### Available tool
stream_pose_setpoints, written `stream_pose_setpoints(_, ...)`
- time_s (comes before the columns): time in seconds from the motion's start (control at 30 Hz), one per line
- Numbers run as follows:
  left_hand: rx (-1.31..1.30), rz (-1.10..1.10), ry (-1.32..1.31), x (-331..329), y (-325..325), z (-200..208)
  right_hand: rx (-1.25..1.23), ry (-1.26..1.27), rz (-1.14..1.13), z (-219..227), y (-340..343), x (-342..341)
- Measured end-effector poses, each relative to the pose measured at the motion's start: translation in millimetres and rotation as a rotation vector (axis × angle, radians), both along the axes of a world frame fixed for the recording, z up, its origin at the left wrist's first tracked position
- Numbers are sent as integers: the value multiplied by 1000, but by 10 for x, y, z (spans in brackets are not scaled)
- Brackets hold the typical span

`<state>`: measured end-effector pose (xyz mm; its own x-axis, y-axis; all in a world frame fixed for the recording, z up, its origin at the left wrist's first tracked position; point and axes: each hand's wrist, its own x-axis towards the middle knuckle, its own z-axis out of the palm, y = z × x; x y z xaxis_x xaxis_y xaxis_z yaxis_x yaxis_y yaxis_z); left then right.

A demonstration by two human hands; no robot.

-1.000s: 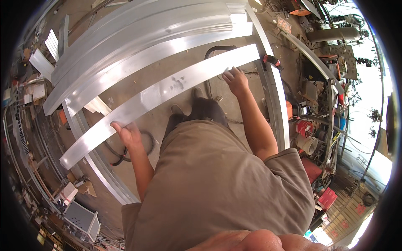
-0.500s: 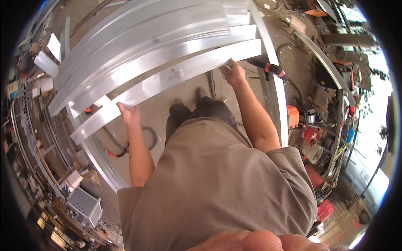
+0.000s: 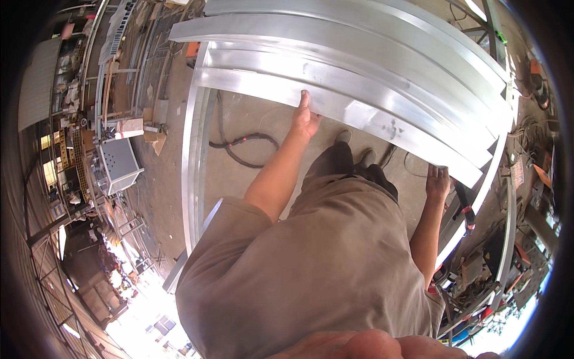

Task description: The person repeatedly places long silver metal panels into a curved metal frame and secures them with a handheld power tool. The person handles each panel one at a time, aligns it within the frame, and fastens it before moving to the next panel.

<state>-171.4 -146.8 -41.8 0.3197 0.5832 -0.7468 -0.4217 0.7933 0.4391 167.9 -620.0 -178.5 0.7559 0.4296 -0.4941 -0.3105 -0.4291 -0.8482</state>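
A long shiny metal bar crosses in front of me, sloping from upper left to lower right, between two side rails of a metal frame. My left hand grips its near edge left of the middle, thumb on top and the other fingers mostly hidden beneath. Close to the bar's right end, my right hand has its fingers curled at the same edge; its thumb is hidden. Beyond lie several wider metal profiles, side by side. The left rail runs towards me.
A black cable loops on the floor inside the frame, near my feet. Beside my right hand, a black tool with red bands hangs at the right rail. A grey box and cluttered racks stand on the left.
My view has turned, so the bar now slopes down to the right instead of up. My left hand appears farther in from the bar's left end. Both hands remain on the bar.
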Motion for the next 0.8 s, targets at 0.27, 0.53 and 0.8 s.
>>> stream_pose_setpoints(0.27,-18,-14,18,-74,-104,3,-86,-512,344,-17,-141,13)
stream_pose_setpoints(0.53,-11,-48,43,-61,-114,80,-11,-418,458,-613,-543,216)
stream_pose_setpoints(0.8,10,-33,20,5,-77,10,-344,-720,623,-427,-510,276)
